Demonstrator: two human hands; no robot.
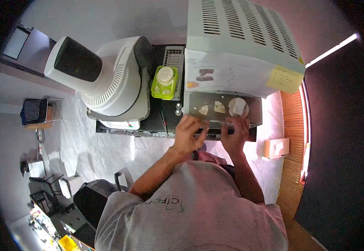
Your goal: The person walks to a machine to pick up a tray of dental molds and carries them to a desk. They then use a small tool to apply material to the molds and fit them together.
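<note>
Free passage lies between the white domed machine (119, 79) and the vented cabinet (244, 29), over the dark tabletop (152, 122); the green basket (169, 90) narrows its far part, and two small cylinders (178, 109) stand at its near right. The cabinet's body blocks the far side of the grey ledge (249, 100). Low wedge-shaped pieces (220, 107) and a round disc (238, 107) interrupt the ledge, with narrow gaps between them.
</note>
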